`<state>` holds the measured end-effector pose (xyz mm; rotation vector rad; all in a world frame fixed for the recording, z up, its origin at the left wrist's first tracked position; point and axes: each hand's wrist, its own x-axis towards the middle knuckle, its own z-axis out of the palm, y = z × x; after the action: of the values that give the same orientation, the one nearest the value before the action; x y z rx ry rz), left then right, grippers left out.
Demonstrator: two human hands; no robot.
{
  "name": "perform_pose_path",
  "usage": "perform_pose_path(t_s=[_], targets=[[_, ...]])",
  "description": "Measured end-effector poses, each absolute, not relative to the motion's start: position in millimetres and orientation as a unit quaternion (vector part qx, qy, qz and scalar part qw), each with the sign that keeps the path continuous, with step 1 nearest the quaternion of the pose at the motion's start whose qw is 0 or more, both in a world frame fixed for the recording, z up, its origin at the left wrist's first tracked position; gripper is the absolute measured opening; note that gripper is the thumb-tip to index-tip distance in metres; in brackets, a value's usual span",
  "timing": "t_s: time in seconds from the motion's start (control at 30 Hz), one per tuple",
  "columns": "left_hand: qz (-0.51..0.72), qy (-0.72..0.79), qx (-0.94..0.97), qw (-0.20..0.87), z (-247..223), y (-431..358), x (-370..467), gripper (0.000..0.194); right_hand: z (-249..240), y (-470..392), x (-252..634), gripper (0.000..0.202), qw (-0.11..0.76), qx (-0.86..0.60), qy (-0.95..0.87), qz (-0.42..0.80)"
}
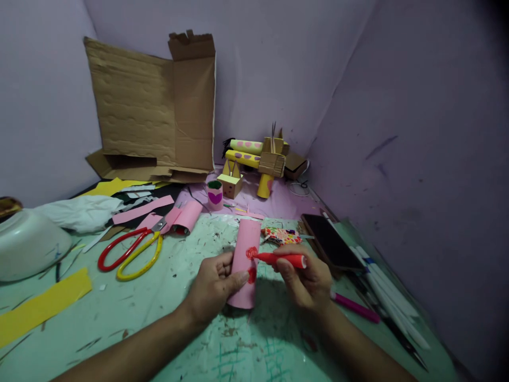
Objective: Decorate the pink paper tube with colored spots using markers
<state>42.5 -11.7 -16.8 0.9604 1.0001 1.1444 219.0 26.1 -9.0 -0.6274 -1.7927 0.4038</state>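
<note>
A pink paper tube (243, 241) is held near upright over the table, with my left hand (212, 284) closed around its lower left side, thumb across the front. Two red scribbled spots mark the tube, one above the other. In my right hand (304, 278) a red marker (284, 260) is pinched, its tip touching the upper spot or right beside it. Just behind the marker lies a small colourful patterned piece (282, 235) whose kind I cannot make out. A purple marker (356, 307) rests on the table near my right wrist.
Scissors (137, 253) with red and yellow handles lie left, among paper scraps and a yellow strip (47, 305). A white bowl (29, 246) stands far left. Phone (332, 241) and white sticks (392, 297) line the right. Behind are cardboard (135, 101) and paper-tube figures (272, 159).
</note>
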Motion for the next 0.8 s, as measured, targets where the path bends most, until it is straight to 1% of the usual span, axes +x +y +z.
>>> perform_pose_path(t_s=[0.1, 0.17, 0.37, 0.47, 0.57, 0.7, 0.8], targets=[[0.498, 0.429, 0.416, 0.628, -17, -12, 42, 0.027, -7, 25, 217, 0.014, 0.543, -0.259, -0.778, 0.179], [0.502, 0.422, 0.409, 0.634, -17, -12, 42, 0.028, -7, 25, 217, 0.013, 0.544, -0.269, -0.775, 0.178], [0.517, 0.413, 0.354, 0.661, -12, -11, 44, 0.035, -12, 28, 219, 0.014, 0.594, -0.289, -0.717, 0.221], [0.515, 0.404, 0.340, 0.676, -10, -11, 45, 0.038, -15, 29, 219, 0.014, 0.598, -0.286, -0.711, 0.235], [0.515, 0.399, 0.342, 0.677, -11, -12, 46, 0.041, -14, 30, 218, 0.014, 0.595, -0.282, -0.718, 0.224], [0.514, 0.393, 0.350, 0.677, -13, -12, 45, 0.036, -6, 26, 217, 0.013, 0.579, -0.263, -0.747, 0.194], [0.516, 0.385, 0.356, 0.677, -13, -12, 45, 0.038, -3, 24, 216, 0.012, 0.566, -0.260, -0.760, 0.185]])
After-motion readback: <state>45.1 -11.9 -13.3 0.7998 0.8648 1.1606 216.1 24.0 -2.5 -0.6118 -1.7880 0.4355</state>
